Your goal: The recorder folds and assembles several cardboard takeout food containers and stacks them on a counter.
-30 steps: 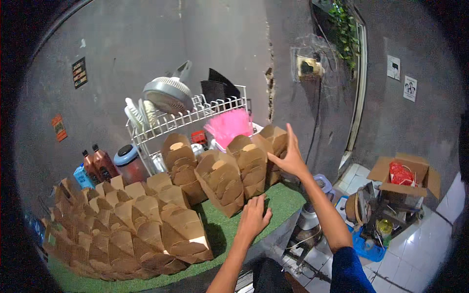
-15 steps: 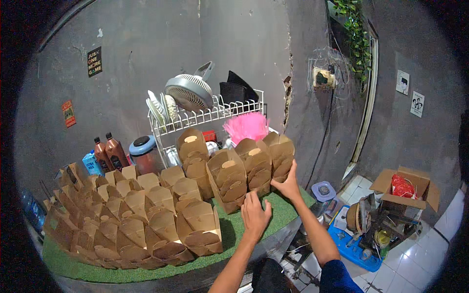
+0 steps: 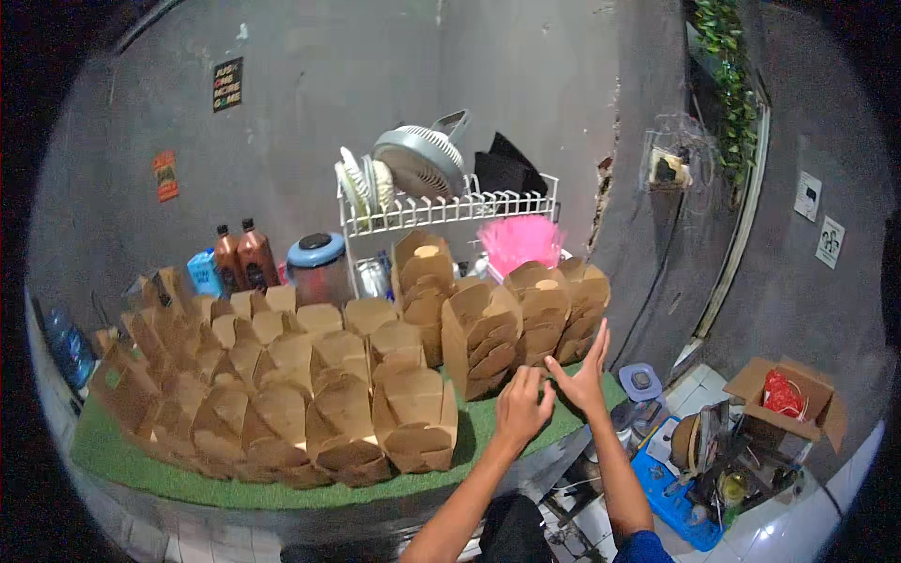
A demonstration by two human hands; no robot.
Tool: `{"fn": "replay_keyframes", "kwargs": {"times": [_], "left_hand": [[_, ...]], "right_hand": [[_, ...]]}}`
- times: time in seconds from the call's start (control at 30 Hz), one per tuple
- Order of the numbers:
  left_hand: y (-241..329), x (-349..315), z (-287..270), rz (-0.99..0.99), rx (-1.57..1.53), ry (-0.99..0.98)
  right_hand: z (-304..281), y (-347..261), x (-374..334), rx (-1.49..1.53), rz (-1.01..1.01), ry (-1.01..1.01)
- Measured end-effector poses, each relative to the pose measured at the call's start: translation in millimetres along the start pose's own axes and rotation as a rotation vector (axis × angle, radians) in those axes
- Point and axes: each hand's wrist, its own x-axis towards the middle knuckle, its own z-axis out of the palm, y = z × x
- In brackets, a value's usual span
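Observation:
Two small rows of brown paper boxes stand on a green turf-like mat. Just in front of the right-hand group, my left hand has loosely bent fingers and a thumb held apart, with nothing in it. My right hand is open beside it, fingers stretched upward near the front of the rightmost box. Closest to both hands are a front box and a middle box, upright with folded flaps. Another tall box stands behind them, left of the group. Whether any fingertip touches cardboard I cannot tell.
Many open brown boxes crowd the mat's left side. Behind stand brown bottles, a blue-lidded container, a white rack with a fan, and pink strips. A blue tray and cardboard carton sit lower right.
My hands have come back from the boxes; the left fingers bend more and the right ones point upward. The view has shifted, so everything sits farther right. The boxes keep their arrangement.

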Motion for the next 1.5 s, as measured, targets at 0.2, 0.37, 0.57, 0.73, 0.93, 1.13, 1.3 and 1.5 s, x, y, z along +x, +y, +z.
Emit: {"fn": "replay_keyframes", "kwargs": {"times": [0.2,0.37,0.57,0.73,0.93,1.13,1.3,1.5], "left_hand": [[35.2,-83.6,-62.4,0.193,-0.230,-0.159],[59.7,-237.3,-170.8,-0.189,-0.284,-0.358],[54.6,-278.5,-285.7,-0.461,0.105,-0.069],[44.9,-251.1,-345.8,-0.338,0.454,-0.004],[58.8,-201.1,-332.1,-0.395,0.481,0.186],[66.3,-140.3,-307.6,-0.219,0.586,0.237],[21.7,-142.6,-284.6,-0.265,0.596,0.193],[-44.3,-180.5,-281.5,-0.194,0.796,0.199]], "right_hand": [[7.8,-2.8,-8.4,0.001,-0.022,0.105],[8.7,-5.6,-19.5,-0.100,-0.126,0.033],[6.7,-21.1,-27.1,-0.194,-0.153,0.035],[3.2,-88.2,-105.6,0.276,-0.216,-0.104],[18.2,-181.9,-179.2,0.444,-0.142,-0.317],[33.4,-231.6,-156.9,0.372,-0.060,-0.270],[57.2,-239.5,-142.0,0.230,-0.031,-0.164],[33.2,-236.7,-143.8,0.308,-0.062,-0.068]]}}
